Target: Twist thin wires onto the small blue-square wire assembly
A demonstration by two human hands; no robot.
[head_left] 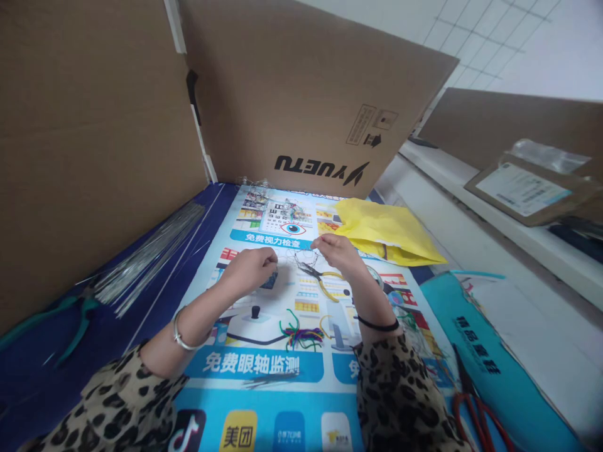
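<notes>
head view: both hands pinch a thin wire piece (305, 256), left hand (252, 267) and right hand (336, 250) closed on its ends, held just above the printed poster (264, 364). it looks fine, silvery, bent into small loops, hard to make out. a springy end could slip free and tangle, or snag the yellow-handled pliers (325, 280) lying just beneath on the poster.
</notes>
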